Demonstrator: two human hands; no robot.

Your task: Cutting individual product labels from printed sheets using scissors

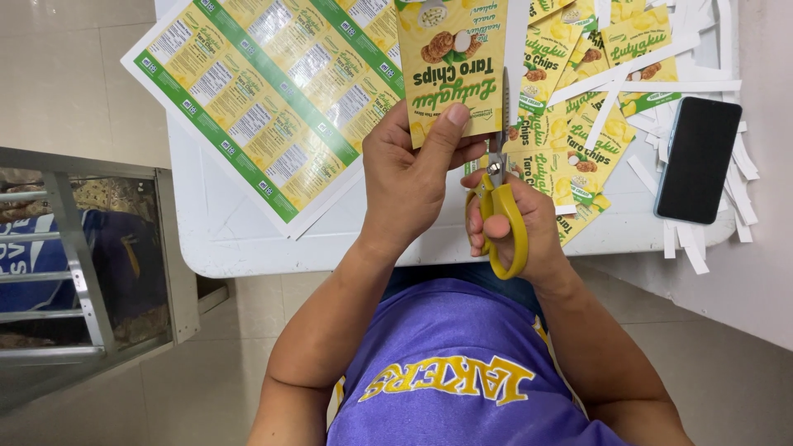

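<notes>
Left hand (409, 177) pinched yellow printed paper label (450, 62); right hand (512, 219) gripped yellow-handled scissors (500, 186), blades pointing up-frame along label's right edge.

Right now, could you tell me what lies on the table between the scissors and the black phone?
In the head view, a pile of cut yellow labels with white paper strips lies between the yellow-handled scissors and the phone.
</notes>
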